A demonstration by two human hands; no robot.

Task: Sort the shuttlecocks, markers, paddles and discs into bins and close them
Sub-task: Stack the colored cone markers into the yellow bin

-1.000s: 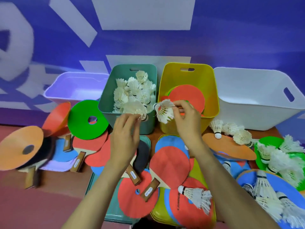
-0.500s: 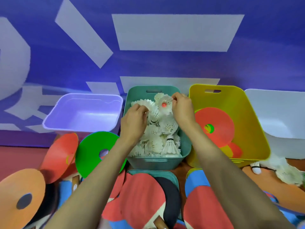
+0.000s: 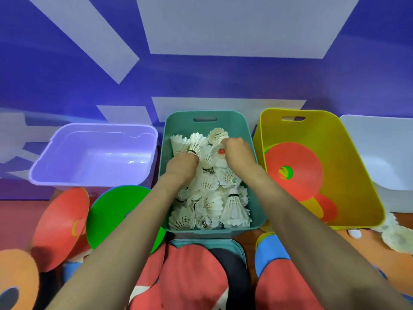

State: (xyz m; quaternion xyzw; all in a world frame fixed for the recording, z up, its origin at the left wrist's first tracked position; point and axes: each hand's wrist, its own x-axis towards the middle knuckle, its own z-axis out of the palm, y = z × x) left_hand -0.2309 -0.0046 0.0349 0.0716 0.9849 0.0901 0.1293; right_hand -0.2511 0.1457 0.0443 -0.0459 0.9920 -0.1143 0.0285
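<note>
Setting: blue wall with pale geometric patches; brown worktop (image 3: 248,239) below, crowded with sports kit.

Bins, left to right along the wall:
- lilac bin (image 3: 100,126), nothing visible inside;
- teal bin (image 3: 205,114), heaped with white shuttlecocks (image 3: 234,209);
- yellow bin (image 3: 348,166), holding a red disc (image 3: 297,168) with others under it;
- white bin (image 3: 380,148), only partly in view, contents not visible.

Hands: both reach into the teal bin, close together but not touching. The left hand (image 3: 182,166) is curled around the base of a banded shuttlecock (image 3: 196,140), feathers pointing up and away. The right hand (image 3: 237,153) pinches a red-tipped shuttlecock (image 3: 220,151) at its skirt, the tip facing the camera, atop the heap.

Unsorted, near edge: a green disc (image 3: 116,215), a red cone (image 3: 60,222) and an orange disc (image 3: 17,278) at left; red and black paddles (image 3: 192,276) lying over a teal lid (image 3: 237,245); a loose shuttlecock (image 3: 397,236) at right on an orange surface.

Step in hand: placing two shuttlecocks into the teal bin. Sorting looks early to midway, with no bin closed and no paddles binned as far as can be seen.

Next move calls for: letting go of both shuttlecocks so they settle on the heap without crushing feathers, then drawing back for the loose one at right. The paddles must come off the lid before the teal bin can be closed.
</note>
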